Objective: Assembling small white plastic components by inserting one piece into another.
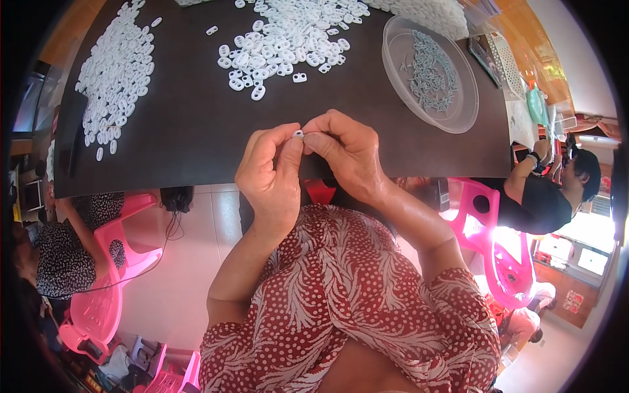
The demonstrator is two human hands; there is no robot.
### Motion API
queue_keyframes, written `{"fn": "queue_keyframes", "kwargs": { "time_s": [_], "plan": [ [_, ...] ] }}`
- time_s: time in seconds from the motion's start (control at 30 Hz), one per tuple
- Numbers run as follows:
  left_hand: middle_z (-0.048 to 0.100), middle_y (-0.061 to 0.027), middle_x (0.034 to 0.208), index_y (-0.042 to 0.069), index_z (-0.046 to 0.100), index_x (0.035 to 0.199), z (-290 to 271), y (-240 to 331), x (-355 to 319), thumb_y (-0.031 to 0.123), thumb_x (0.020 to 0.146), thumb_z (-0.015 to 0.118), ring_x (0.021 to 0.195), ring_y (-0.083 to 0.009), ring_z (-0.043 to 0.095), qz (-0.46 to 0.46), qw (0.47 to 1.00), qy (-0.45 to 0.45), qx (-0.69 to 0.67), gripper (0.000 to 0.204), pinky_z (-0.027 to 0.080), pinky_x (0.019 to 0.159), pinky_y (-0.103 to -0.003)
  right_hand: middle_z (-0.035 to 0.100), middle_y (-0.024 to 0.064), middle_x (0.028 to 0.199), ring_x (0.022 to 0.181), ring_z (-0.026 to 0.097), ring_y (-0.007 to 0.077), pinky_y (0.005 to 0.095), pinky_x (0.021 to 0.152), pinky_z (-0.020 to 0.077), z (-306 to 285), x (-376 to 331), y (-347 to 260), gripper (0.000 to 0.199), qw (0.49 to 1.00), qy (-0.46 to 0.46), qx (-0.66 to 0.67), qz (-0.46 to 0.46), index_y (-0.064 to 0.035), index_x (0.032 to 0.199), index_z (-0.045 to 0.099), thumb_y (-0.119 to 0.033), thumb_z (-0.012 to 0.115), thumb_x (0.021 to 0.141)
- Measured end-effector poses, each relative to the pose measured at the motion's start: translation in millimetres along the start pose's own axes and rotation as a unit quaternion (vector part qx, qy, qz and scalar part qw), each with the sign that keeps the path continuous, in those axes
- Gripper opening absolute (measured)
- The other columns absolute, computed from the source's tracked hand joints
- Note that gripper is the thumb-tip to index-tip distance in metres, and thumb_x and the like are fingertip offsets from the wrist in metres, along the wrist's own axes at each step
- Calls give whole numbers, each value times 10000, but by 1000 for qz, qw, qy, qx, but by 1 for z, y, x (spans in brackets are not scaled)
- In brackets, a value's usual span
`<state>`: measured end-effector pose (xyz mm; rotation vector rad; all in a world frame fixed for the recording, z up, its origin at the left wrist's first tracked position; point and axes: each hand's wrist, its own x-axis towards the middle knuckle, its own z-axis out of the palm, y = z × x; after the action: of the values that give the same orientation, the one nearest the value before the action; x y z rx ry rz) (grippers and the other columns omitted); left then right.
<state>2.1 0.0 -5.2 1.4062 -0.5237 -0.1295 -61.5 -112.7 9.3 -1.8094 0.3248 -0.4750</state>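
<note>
Just over the near edge of the dark table, my two hands meet at the fingertips. Thumb and fingers of my left hand (270,170) pinch a small white plastic piece (298,133), mostly covered by the fingers. My right hand (347,154) is closed in a pinch against the piece's right side; whatever lies between its fingertips is hidden. Beyond them lies a heap of white oval plastic pieces with two holes each (282,49). A second pile of such pieces (118,72) spreads along the left. Small grey screws (432,72) fill part of a round clear plastic tub (465,121) at right.
More white pieces (432,14) are heaped at the far right. A dark phone-like slab (485,62) lies beyond the tub. One person (544,190) sits at the right and another (72,245) at the left, near pink plastic chairs (98,301).
</note>
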Motion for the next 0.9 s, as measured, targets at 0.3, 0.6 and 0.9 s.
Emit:
{"fn": "queue_keyframes", "kwargs": {
  "time_s": [0.3, 0.6, 0.9],
  "plan": [
    [597, -58, 847, -40, 637, 951, -2, -2, 0, -29, 859, 617, 725, -108, 597, -7, 1000, -5, -3, 94, 476, 644, -215, 644, 46, 809, 731, 563, 69, 237, 639, 480, 1, -2, 1, 105, 996, 27, 57, 60, 32, 927, 622, -31, 631, 844],
    [598, -62, 845, -39, 638, 951, -2, -1, 0, -38, 852, 619, 721, -109, 594, -7, 1000, -7, 0, 101, 474, 638, -221, 646, 39, 805, 733, 557, 60, 223, 664, 477, -1, -2, 0, 129, 995, 21, 73, 70, 34, 936, 629, -51, 645, 841],
    [581, -25, 879, -49, 642, 983, -3, -1, -2, -13, 865, 624, 754, -72, 543, 14, 999, -13, 42, 125, 449, 679, -187, 621, 38, 762, 698, 550, 69, 239, 598, 462, 0, 0, -2, 92, 998, 2, 42, 52, 30, 874, 624, -54, 627, 837]
  ]
}}
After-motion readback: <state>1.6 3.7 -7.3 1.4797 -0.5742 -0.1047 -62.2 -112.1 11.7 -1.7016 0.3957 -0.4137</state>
